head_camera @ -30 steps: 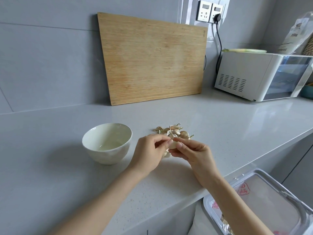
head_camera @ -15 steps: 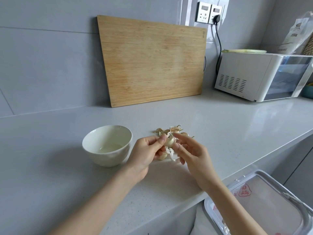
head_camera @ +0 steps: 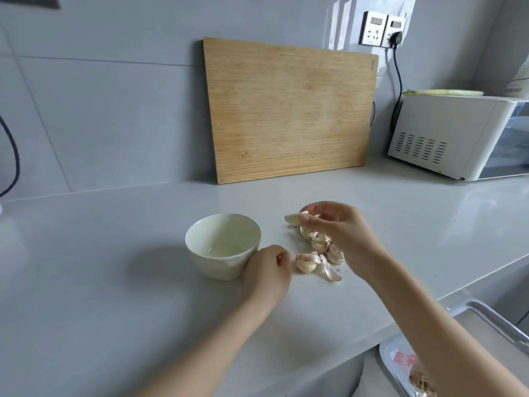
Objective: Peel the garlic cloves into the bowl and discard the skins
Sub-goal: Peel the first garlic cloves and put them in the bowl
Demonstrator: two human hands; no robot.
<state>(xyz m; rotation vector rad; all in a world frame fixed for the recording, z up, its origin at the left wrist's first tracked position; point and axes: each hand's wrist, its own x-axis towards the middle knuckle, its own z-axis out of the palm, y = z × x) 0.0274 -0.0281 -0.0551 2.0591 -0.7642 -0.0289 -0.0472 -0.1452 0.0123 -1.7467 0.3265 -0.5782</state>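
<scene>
A pale ceramic bowl (head_camera: pixel 223 245) stands on the grey counter (head_camera: pixel 114 282). My right hand (head_camera: pixel 340 236) hovers over the garlic pile and pinches a pale peeled garlic clove (head_camera: pixel 293 218) between thumb and fingers, just right of the bowl's rim. Unpeeled garlic cloves and loose skins (head_camera: pixel 317 253) lie under and left of that hand. My left hand (head_camera: pixel 267 272) rests beside the bowl's right side with fingers curled; whether it holds a bit of skin is unclear.
A wooden cutting board (head_camera: pixel 289 110) leans on the tiled wall. A white appliance (head_camera: pixel 458 136) stands at the back right, plugged into a wall socket (head_camera: pixel 382 28). Below the counter edge at lower right is a bin (head_camera: pixel 400 365) with skins inside.
My hands have separated. The right hand moved up and away with the peeled clove; the left hand dropped toward the bowl's side. The camera has shifted.
</scene>
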